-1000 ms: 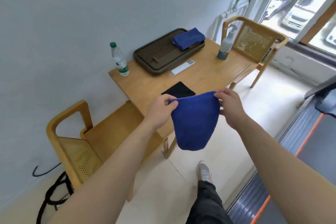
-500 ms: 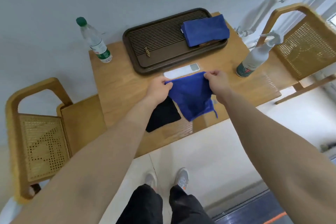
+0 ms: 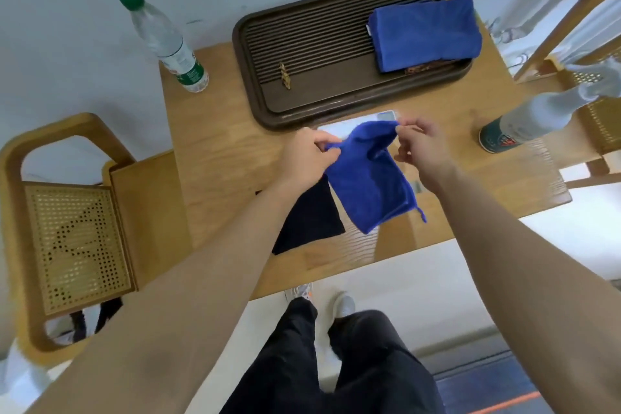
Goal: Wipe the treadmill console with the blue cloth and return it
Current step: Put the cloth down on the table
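Two hands pinch the blue cloth [image 3: 373, 178] above the table [image 3: 228, 151].
Left hand [image 3: 307, 158] and right hand [image 3: 418, 148] each grip a top corner; let one slip and it drapes over the black cloth [image 3: 309, 218].

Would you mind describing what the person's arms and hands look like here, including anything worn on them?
Both forearms are bare to the frame's edge, with no sleeves in view. The left hand and the right hand wear no gloves, and no watch, bracelet or ring shows on either. Lower in the view, the person wears black trousers and light-coloured shoes.
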### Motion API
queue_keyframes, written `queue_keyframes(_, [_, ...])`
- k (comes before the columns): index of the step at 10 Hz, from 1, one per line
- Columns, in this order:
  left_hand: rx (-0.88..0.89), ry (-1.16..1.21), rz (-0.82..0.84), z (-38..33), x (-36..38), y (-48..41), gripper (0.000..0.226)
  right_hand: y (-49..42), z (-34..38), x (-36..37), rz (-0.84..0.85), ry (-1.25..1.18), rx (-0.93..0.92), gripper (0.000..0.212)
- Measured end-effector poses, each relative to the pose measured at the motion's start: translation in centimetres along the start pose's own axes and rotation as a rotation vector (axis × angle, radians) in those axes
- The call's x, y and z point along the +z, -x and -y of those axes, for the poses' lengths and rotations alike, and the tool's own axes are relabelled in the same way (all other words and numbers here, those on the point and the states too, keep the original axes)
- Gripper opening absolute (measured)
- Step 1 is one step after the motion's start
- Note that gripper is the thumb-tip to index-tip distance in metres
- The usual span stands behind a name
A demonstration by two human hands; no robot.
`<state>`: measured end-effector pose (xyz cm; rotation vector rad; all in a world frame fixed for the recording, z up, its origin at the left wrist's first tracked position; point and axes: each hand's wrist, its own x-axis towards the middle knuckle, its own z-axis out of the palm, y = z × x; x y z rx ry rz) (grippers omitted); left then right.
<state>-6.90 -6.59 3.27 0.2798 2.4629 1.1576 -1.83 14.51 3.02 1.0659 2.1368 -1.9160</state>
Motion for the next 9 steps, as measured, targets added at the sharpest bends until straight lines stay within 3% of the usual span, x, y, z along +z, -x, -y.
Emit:
queue_keyframes(2, [0.051, -0.323, 0.147, 0.8, 6.0, 5.0, 0.019, 2.0, -4.8, -4.0, 0.096, 0.102, 0.179, 0.02])
queue_keyframes(3, [0.041, -0.433, 0.175, 1.3, 9.0, 6.7, 0.02, 1.3, -6.7, -4.9, 0.154, 0.324, 0.168, 0.022])
queue_keyframes(4, [-0.069, -0.378, 0.082, 0.9, 10.8, 7.6, 0.018, -0.1, -7.8, -5.8, 0.224, 0.81, -0.024, 0.021])
queue_keyframes(5, [-0.13, -0.355, -0.145, 0.4, 12.4, 7.3, 0.017, -1.0, -7.8, -5.6, 0.212, 0.932, -0.172, 0.018])
queue_keyframes(6, [-0.122, -0.53, -0.12, -0.4, 14.2, 7.3, 0.031, -0.8, -8.3, -4.7, 0.274, 0.917, -0.2, 0.047])
queue_keyframes(7, [-0.115, -0.738, -0.12, -0.5, 14.9, 8.4, 0.033, 0.5, -9.6, -3.6, 0.279, 0.845, -0.19, 0.048])
queue_keyframes(8, [-0.129, -0.782, -0.065, -0.4, 14.1, 9.3, 0.037, 2.0, -9.9, -2.8, 0.262, 0.815, -0.143, 0.048])
queue_keyframes(9, [-0.148, -0.705, 0.023, -0.6, 12.8, 9.3, 0.041, 2.3, -8.6, -2.5, 0.23, 0.979, -0.097, 0.049])
